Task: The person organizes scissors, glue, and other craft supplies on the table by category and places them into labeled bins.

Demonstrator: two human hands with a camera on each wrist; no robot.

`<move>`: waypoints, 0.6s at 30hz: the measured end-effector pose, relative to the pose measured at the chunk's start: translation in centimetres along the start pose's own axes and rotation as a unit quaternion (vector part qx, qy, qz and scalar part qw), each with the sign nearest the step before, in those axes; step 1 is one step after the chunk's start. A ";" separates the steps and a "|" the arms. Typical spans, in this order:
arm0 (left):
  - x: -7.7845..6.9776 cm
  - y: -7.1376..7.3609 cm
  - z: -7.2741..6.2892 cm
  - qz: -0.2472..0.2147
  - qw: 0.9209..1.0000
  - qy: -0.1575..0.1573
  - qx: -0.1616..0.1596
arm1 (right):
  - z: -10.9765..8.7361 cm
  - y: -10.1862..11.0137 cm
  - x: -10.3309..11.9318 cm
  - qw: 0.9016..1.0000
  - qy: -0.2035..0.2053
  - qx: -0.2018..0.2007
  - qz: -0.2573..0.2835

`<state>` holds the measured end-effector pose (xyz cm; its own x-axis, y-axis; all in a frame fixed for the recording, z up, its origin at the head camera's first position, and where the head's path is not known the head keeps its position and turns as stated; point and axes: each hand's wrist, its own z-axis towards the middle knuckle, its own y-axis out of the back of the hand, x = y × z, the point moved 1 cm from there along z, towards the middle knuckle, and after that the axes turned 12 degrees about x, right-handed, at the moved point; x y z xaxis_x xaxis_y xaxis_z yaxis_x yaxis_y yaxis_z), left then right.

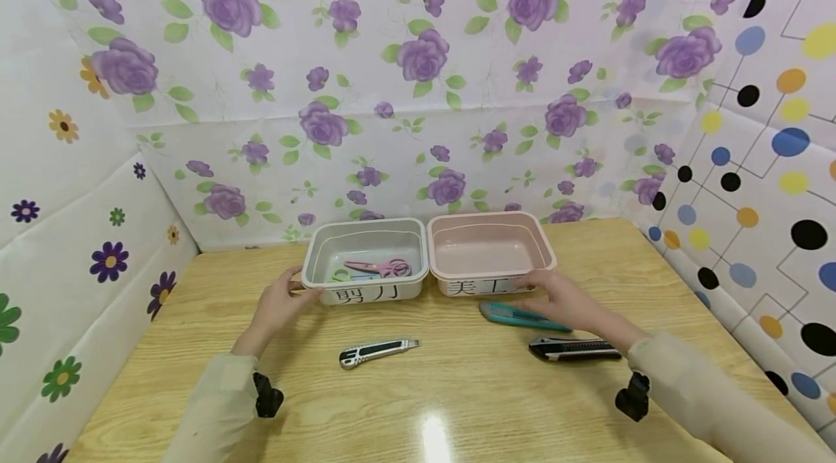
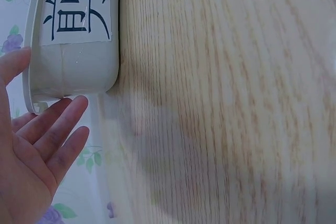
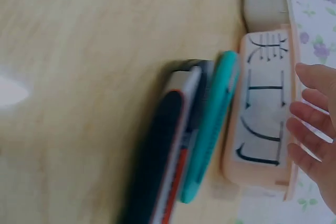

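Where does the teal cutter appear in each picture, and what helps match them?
Head: teal cutter right of centre, just in front of the pink box.
Left wrist: not in it.
Right wrist: teal cutter right of centre, beside the pink box.
Shared landmark: gray box, in all three.

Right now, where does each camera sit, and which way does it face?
Head: on the person's head, facing forward and down at the gray bin, pink bin and table; left grip, right grip and sleeves show.
Left wrist: on that wrist, facing the gray bin's labelled side; left grip shows.
Right wrist: on that wrist, facing the pink bin's labelled side; right grip shows.
Shared: head and right wrist both show the teal cutter and pink bin.
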<state>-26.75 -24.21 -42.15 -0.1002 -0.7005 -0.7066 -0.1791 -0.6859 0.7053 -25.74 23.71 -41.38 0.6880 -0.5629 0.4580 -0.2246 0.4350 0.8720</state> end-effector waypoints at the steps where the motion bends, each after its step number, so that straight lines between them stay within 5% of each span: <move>1: 0.0 0.0 0.0 0.000 1.000 0.000 0.000 | -0.2 -0.2 -0.1 1.000 -0.004 0.006 0.001; 18: 0.0 -0.1 0.0 0.003 1.000 0.002 0.000 | -3.3 -2.5 -4.1 0.996 -0.079 0.037 0.020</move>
<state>-26.74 -24.19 -42.23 -0.0974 -0.7048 -0.7027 -0.1788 -0.6821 0.7090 -25.68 27.22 -46.00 0.5610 -0.6528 0.5090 -0.3044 0.4090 0.8602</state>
